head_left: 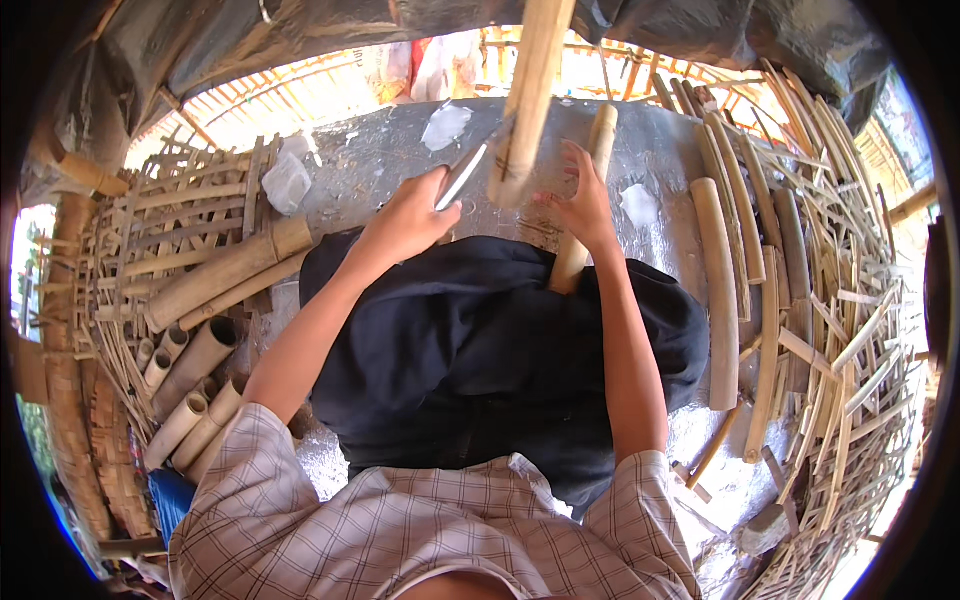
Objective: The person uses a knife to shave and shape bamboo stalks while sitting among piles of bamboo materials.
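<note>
Bright daylight from upper edge — gaps between slats blown out white. Glare on grey ground sheet (660, 150). Heavy fisheye bending, black vignette corners — centre sharp.

At twelve o'clock, the left hand (412, 218) grips a metal-bladed knife (461, 176) against an upright pale bamboo pole (527, 100); the right hand (584, 205) rests on a shorter bamboo piece (588, 190).

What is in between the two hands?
In the head view, an upright bamboo pole stands between the left hand, which holds a knife blade, and the right hand, which rests on another bamboo piece.
</note>
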`<action>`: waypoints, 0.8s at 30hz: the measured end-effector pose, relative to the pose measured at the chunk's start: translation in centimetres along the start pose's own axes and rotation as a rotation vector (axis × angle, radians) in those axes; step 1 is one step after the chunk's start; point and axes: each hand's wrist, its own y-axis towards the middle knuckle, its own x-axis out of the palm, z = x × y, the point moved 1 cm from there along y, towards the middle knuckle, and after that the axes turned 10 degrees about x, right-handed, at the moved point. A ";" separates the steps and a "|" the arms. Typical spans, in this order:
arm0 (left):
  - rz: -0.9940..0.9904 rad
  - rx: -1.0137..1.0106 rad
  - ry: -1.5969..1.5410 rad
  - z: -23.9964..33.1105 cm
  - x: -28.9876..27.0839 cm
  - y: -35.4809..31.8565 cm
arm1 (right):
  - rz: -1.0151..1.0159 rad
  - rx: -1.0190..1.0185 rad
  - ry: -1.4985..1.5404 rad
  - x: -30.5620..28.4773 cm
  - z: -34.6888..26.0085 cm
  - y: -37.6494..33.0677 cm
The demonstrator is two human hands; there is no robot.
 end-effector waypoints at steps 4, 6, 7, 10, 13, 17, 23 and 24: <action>0.138 0.033 0.122 -0.6 1.0 2.7 | 0.062 0.269 0.043 -2.6 2.1 -0.5; 0.144 -0.004 0.138 0.2 1.8 3.7 | 0.062 0.333 0.217 -3.9 2.1 0.2; 0.139 0.012 0.155 -0.2 2.6 3.7 | 0.056 0.371 0.321 -4.3 2.0 0.5; 0.129 0.021 0.121 -0.6 4.8 3.3 | -0.090 0.407 0.695 -4.6 1.0 3.8; 0.119 0.077 0.107 -2.4 8.1 1.3 | -0.309 0.442 0.950 -4.0 0.5 7.7; 0.080 0.052 0.154 -4.6 11.7 -3.0 | -0.494 0.233 1.324 -2.3 1.2 9.0; -0.015 -0.005 0.053 -4.3 13.0 -3.3 | -0.038 0.364 0.912 -1.8 -0.1 8.5; -0.023 -0.016 0.056 -4.0 13.0 -3.2 | 0.028 0.402 0.901 -2.0 -0.3 8.7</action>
